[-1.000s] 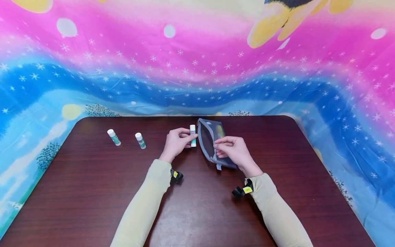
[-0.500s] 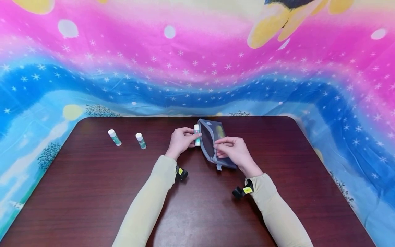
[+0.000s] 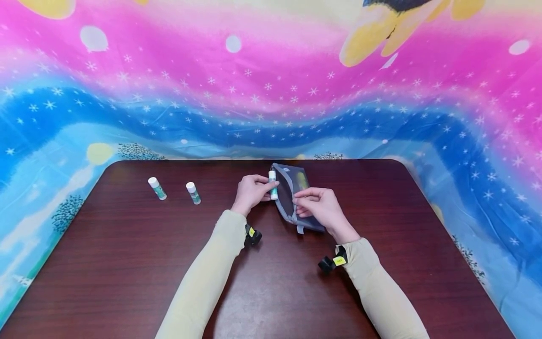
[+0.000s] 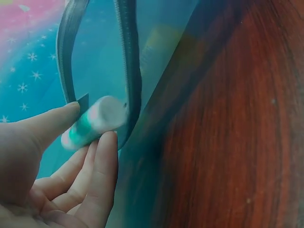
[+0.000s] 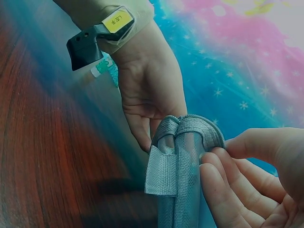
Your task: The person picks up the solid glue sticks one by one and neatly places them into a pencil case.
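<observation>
A white and green glue stick (image 3: pixel 273 186) is pinched between the thumb and fingers of my left hand (image 3: pixel 251 194). It overlaps the mouth of a grey zippered mesh pouch (image 3: pixel 308 214), whose zip gapes toward the left. In the left wrist view the glue stick (image 4: pixel 90 122) lies tilted between the pouch's two zip edges. My right hand (image 3: pixel 319 206) pinches the pouch's near side at the zip edge. Seen from the right wrist, the pouch (image 5: pixel 185 166) has its grey fabric tab facing the camera. Something yellow shows dimly through the pouch's side.
Two more glue sticks stand on the left of the table, one farther left (image 3: pixel 157 188) and one nearer the middle (image 3: pixel 193 193). The dark wooden table (image 3: pixel 127 263) meets a colourful printed cloth (image 3: pixel 254 94) at its back and sides.
My left hand has moved right with the glue stick, from beside the pouch to its open mouth. The right hand and the pouch have stayed in place.
</observation>
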The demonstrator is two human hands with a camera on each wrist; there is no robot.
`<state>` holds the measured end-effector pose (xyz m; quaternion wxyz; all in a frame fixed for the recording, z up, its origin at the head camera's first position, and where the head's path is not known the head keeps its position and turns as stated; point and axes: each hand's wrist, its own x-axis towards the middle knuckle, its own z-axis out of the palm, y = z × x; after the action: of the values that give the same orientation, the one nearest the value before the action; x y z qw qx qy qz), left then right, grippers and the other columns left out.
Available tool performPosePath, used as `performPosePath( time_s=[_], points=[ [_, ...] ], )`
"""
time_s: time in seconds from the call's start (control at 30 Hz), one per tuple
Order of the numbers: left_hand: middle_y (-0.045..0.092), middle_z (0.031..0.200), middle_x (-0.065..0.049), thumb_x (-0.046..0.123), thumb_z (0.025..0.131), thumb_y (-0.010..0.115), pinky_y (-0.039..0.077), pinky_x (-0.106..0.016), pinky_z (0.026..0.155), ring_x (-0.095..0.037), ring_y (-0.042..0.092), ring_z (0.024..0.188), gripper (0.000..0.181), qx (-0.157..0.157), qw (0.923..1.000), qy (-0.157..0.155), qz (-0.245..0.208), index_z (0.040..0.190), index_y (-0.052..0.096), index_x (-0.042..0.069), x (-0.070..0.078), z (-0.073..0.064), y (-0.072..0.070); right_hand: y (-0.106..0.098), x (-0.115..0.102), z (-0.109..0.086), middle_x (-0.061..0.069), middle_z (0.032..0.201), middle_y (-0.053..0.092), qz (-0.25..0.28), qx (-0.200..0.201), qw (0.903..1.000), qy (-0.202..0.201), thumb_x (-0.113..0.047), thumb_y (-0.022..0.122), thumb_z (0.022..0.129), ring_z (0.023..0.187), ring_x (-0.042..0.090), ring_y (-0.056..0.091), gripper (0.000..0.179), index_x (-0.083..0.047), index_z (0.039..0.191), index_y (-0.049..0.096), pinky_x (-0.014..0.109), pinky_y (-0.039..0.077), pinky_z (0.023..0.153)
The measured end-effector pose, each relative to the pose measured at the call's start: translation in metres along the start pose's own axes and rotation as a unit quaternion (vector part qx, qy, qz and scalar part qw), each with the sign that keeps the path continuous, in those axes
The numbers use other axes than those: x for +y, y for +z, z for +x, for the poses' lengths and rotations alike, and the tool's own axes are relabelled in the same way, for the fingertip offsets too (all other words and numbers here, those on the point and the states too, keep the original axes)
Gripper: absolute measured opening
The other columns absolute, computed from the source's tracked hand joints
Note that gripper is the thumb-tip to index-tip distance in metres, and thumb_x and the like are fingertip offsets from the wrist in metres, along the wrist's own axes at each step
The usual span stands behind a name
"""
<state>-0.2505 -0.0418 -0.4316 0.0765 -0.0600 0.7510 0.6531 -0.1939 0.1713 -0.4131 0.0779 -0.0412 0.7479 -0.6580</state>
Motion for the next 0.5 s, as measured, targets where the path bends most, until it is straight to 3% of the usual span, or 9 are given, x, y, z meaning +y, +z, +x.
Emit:
performPosePath(
  time_s=[0.23,0.5],
  points=[
    [0.075,0.098,-0.017,0.026,0.087,0.084,0.061,-0.033,0.067,-0.03,0.074,0.08,0.035,-0.006,1.0,0.002,0.003,0.111,0.073,0.003,-0.004,0.0,-0.001,0.0,-0.001,-0.001,0.027,0.095,0.072,0.01,-0.004,0.9999,-0.001,-0.002,0.072,0.092,0.067,0.02,0.072,0.022,0.011,0.11,0.071,0.036,0.062,0.066],
    [0.074,0.099,-0.016,0.03,0.088,0.084,0.062,-0.036,0.072,-0.032,0.074,0.085,0.034,-0.006,1.0,0.001,-0.005,0.109,0.074,0.005,-0.005,-0.006,-0.01,0.0,-0.002,-0.002,0.023,0.093,0.073,0.011,-0.001,0.9999,0.0,-0.002,0.073,0.092,0.067,0.02,0.072,0.022,0.011,0.11,0.071,0.037,0.062,0.067]
  ],
)
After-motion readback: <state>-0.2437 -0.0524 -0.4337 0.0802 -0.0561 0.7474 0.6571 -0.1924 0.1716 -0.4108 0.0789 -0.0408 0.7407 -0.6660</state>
